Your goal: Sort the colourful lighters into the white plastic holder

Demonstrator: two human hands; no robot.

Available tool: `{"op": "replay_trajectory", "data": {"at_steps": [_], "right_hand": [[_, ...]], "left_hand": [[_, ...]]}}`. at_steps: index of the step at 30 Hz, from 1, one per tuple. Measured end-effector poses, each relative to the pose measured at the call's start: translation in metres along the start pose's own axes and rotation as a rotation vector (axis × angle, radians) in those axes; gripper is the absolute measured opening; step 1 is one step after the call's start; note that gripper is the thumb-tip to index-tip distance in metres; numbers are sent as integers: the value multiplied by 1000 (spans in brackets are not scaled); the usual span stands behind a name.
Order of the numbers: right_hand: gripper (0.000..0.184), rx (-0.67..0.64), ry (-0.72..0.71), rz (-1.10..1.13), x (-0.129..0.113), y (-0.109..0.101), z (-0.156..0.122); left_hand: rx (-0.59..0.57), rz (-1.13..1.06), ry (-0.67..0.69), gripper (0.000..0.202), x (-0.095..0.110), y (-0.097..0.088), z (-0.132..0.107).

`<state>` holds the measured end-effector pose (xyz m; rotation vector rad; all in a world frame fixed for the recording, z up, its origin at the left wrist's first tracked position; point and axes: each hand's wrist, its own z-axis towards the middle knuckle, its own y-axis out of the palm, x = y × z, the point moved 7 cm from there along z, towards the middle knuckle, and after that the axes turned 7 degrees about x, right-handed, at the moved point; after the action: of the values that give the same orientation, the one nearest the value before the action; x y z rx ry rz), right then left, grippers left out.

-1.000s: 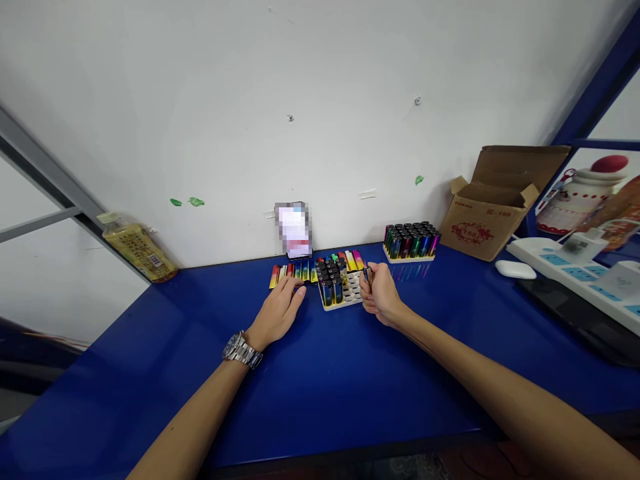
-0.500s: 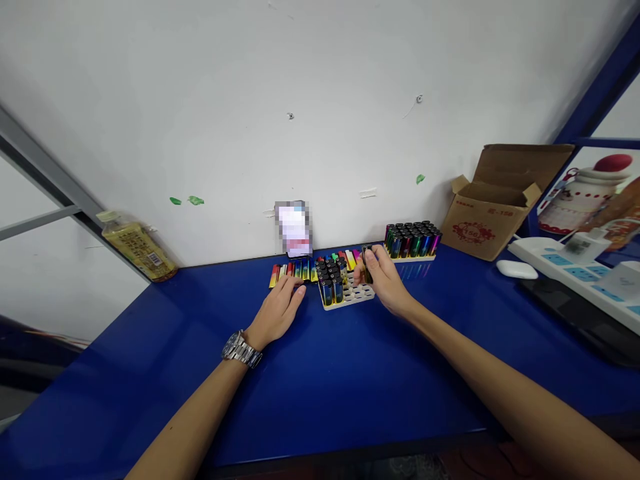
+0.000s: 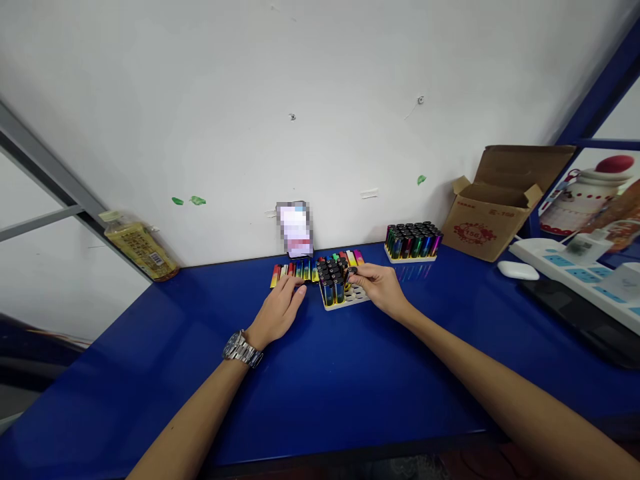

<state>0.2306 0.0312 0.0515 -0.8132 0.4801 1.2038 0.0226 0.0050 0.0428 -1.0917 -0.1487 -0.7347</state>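
Observation:
My right hand [image 3: 379,289] pinches a dark-topped lighter [image 3: 349,274] between thumb and fingers, just over the near-right part of a cream perforated tray [image 3: 347,299]. Rainbow-bodied lighters with black tops [image 3: 330,280] stand upright in the tray's left part, and its right holes show bare. My left hand [image 3: 281,310] rests with fingers apart, its fingertips on a row of multicoloured lighters [image 3: 295,271] lying flat behind it. A watch [image 3: 243,349] circles my left wrist.
A second tray packed with upright lighters [image 3: 413,242] stands to the right against the wall. The blue table [image 3: 325,380] stretches forward. An open cardboard box [image 3: 493,207], power strip [image 3: 565,273] and white mouse [image 3: 517,270] sit right. A plastic bottle [image 3: 140,245] lies left.
My right hand has moved left across the tray with the lighter, from its right side to beside the standing lighters. My left hand has not moved.

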Motion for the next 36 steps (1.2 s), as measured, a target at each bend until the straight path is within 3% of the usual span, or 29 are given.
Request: {"op": "replay_trajectory", "data": {"at_steps": [6, 20, 25, 29, 36], "right_hand": [[48, -19, -163, -204, -10, 0, 1], [33, -248, -180, -574, 4, 8, -2], [31, -278, -101, -505, 10, 3, -3], [24, -351, -113, -511, 17, 10, -8], [17, -351, -98, -489, 17, 18, -12]], "left_hand": [[-10, 1, -2, 34, 0, 1, 0], [-18, -3, -1, 33, 1, 1, 1], [-26, -2, -14, 33, 0, 1, 1], [-17, 2, 2, 32, 1, 1, 0], [37, 45, 0, 33, -5, -4, 2]]}}
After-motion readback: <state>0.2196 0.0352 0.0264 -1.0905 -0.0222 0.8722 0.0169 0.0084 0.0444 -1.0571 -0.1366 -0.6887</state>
